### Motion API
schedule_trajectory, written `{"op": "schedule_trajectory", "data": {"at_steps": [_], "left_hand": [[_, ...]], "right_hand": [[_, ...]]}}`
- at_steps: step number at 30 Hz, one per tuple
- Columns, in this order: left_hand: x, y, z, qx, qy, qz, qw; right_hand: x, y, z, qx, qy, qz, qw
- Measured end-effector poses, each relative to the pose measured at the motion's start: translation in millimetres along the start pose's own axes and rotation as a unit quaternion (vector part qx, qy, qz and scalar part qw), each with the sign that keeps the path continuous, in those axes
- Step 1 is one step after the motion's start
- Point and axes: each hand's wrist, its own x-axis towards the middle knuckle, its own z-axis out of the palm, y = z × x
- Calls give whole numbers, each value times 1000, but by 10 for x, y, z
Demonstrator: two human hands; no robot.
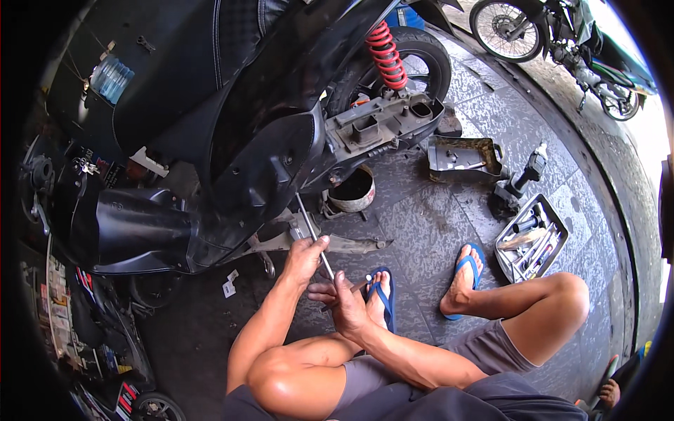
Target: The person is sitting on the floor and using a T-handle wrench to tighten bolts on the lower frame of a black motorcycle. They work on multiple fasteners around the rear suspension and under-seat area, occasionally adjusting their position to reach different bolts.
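Note:
A long metal T-handle wrench (pixel 314 235) runs slantwise from the lower side of a black scooter (pixel 270 165) toward me. My left hand (pixel 305 261) is closed round the middle of its shaft. At the near end my right hand (pixel 349 309) grips the handle, and one bar end sticks out beside the thumb. Some of the right fingers stretch leftward past the shaft. The wrench's far tip meets the edge of the black body panel, and what it engages there is hidden. Just beyond my left hand is the scooter's metal stand (pixel 344 245).
A dirty round container (pixel 363 201) sits under the exposed engine case (pixel 379 130). Right of it are a black tray (pixel 463 172) with small parts, a cordless impact wrench (pixel 516 182) and a tool bin (pixel 500 245). Another person's hand (pixel 609 394) shows at lower right.

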Motion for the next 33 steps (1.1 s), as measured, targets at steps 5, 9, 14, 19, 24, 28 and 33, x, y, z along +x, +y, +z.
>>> {"op": "schedule_trajectory", "data": {"at_steps": [5,9,14,19,24,28,33], "left_hand": [[-6,11,-30,9,3,-12,1000],[3,-6,-29,27,7,-6,1000],[36,28,13,8,7,-11,1000],[91,-42,-7,50,20,-21,998],[78,-63,-71,57,32,-21,998],[81,-62,-29,34,23,-21,999],[71,6,40,8,37,-31,999]], "right_hand": [[1,-166,21,-319,56,-30,945],[12,-247,-3,-341,30,-49,938],[72,-362,-217,145,-78,190,968],[5,-388,-282,98,52,157,981],[-198,-510,-460,-517,216,-327,761],[-426,-572,-41,-792,29,-288,538],[-137,-221,-34,-315,28,-85,945]]}}
